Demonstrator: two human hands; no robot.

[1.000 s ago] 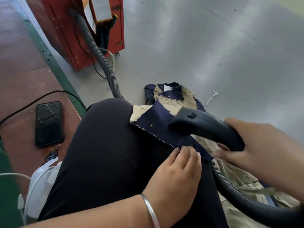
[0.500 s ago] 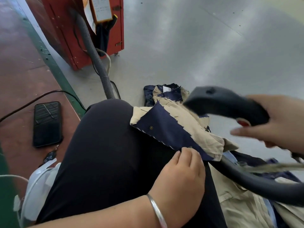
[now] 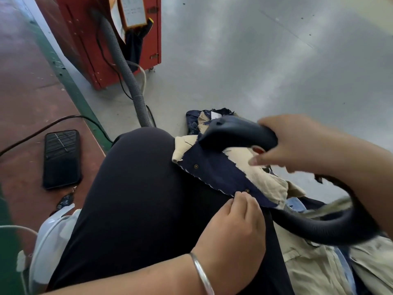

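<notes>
A navy and beige garment piece (image 3: 221,173) with small metal snaps lies across my black-trousered thigh (image 3: 138,199). My left hand (image 3: 234,226), a silver bangle on its wrist, pinches the navy edge by a snap. My right hand (image 3: 297,145) grips the black curved nozzle (image 3: 236,133) of a suction hose, whose mouth sits over the upper part of the navy fabric. The ribbed black hose (image 3: 319,228) loops down and back under my right forearm.
More beige and blue garments (image 3: 319,267) pile at lower right on the grey floor (image 3: 255,60). A red machine (image 3: 95,50) with a grey ribbed hose (image 3: 127,75) stands at the back left. A black phone (image 3: 61,158) and cable lie on the red-brown surface; a white device (image 3: 49,237) sits below it.
My right hand lifted the nozzle off the fabric, then brought it back down and left onto the upper navy part. My left hand kept its pinch on the edge.
</notes>
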